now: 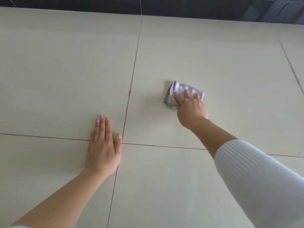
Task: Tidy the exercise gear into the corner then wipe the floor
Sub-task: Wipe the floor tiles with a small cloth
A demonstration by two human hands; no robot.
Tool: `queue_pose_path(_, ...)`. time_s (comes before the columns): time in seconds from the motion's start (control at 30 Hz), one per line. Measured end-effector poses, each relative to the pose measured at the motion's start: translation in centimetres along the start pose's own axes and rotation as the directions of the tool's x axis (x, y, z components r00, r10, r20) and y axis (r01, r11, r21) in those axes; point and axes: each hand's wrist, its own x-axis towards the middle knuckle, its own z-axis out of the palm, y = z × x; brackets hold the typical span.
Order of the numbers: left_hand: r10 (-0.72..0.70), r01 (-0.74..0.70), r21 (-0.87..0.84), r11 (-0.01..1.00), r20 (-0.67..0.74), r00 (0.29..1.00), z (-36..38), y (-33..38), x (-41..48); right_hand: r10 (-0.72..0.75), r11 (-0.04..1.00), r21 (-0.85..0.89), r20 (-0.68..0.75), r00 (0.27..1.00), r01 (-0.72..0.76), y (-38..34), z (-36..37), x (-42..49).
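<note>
A crumpled white and grey cloth lies on the pale tiled floor, right of the centre. My right hand is on top of it, fingers curled over the cloth and pressing it against the tile. Lower left of it, my left hand lies flat on the floor with straight fingers, palm down, beside a crossing of grout lines. No exercise gear shows in the head view.
Large cream tiles with dark grout lines fill the view. A dark wall base runs along the top edge. My white ribbed sleeve covers the right forearm at the lower right.
</note>
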Motion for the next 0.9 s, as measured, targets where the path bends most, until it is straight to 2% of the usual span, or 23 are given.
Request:
queue_pose_path(0.1,0.006,-0.006,0.002,1.0,-0.011,1.0,0.1,0.0,0.0,-0.047,0.999,-0.024,0.042,0.998,0.048,-2.5,0.1,-1.1)
queue_pose_path(0.17,0.016,-0.016,0.008,1.0,-0.023,1.0,0.2,-0.2,0.0,-0.181,0.979,-0.088,0.061,0.982,0.186,-3.9,1.0,-3.4)
queue_pose_path(0.27,0.025,-0.025,-0.002,1.0,-0.037,0.999,0.2,-0.4,0.0,-0.434,0.879,-0.185,0.075,0.898,0.44,-4.8,2.7,-7.7)
queue_pose_path(0.37,0.028,-0.028,-0.005,1.0,-0.054,0.998,0.1,-0.3,-0.2,-0.634,0.682,-0.295,0.219,0.742,0.669,-4.0,4.4,-11.7)
queue_pose_path(0.43,0.031,-0.032,-0.007,0.999,-0.061,0.998,0.0,-0.2,-0.2,-0.757,0.498,-0.303,0.305,0.577,0.813,-2.8,4.7,-13.6)
queue_pose_path(0.5,0.024,-0.025,-0.023,0.999,-0.057,0.998,-0.1,-0.1,-0.3,-0.848,0.354,-0.241,0.323,0.419,0.904,-1.6,4.2,-13.7)
queue_pose_path(0.53,0.023,-0.024,-0.03,0.999,-0.056,0.998,-0.2,-0.1,-0.3,-0.881,0.313,-0.206,0.303,0.365,0.927,-0.9,4.2,-12.9)
queue_pose_path(0.57,0.024,-0.026,-0.033,0.999,-0.057,0.998,-0.2,-0.1,-0.3,-0.896,0.3,-0.195,0.278,0.345,0.934,-0.3,4.1,-11.7)
queue_pose_path(0.6,0.026,-0.028,-0.033,0.999,-0.057,0.998,-0.2,-0.2,-0.3,-0.894,0.331,-0.208,0.243,0.377,0.92,0.4,4.0,-10.1)
queue_pose_path(0.67,0.031,-0.032,-0.026,0.999,-0.056,0.998,-0.2,-0.2,-0.4,-0.842,0.502,-0.222,0.094,0.531,0.836,1.3,3.4,-6.5)
queue_pose_path(0.7,0.032,-0.034,-0.026,0.999,-0.054,0.998,-0.2,-0.3,-0.4,-0.776,0.614,-0.205,0.018,0.63,0.762,1.4,2.8,-4.8)
queue_pose_path(0.77,0.033,-0.035,-0.031,0.999,-0.048,0.998,-0.3,-0.2,-0.3,-0.556,0.829,-0.109,-0.046,0.83,0.549,0.8,1.5,-1.9)
queue_pose_path(0.8,0.033,-0.035,-0.036,0.999,-0.047,0.998,-0.3,-0.2,-0.3,-0.433,0.901,-0.042,-0.054,0.9,0.431,0.1,1.0,-0.7)
queue_pose_path(0.83,0.031,-0.033,-0.04,0.999,-0.047,0.998,-0.3,-0.2,-0.3,-0.331,0.943,0.024,-0.065,0.941,0.333,-0.8,0.6,0.3)
queue_pose_path(0.9,0.027,-0.029,-0.044,0.999,-0.046,0.999,-0.3,-0.3,-0.3,-0.2,0.974,0.095,-0.056,0.978,0.204,-2.9,0.2,1.3)
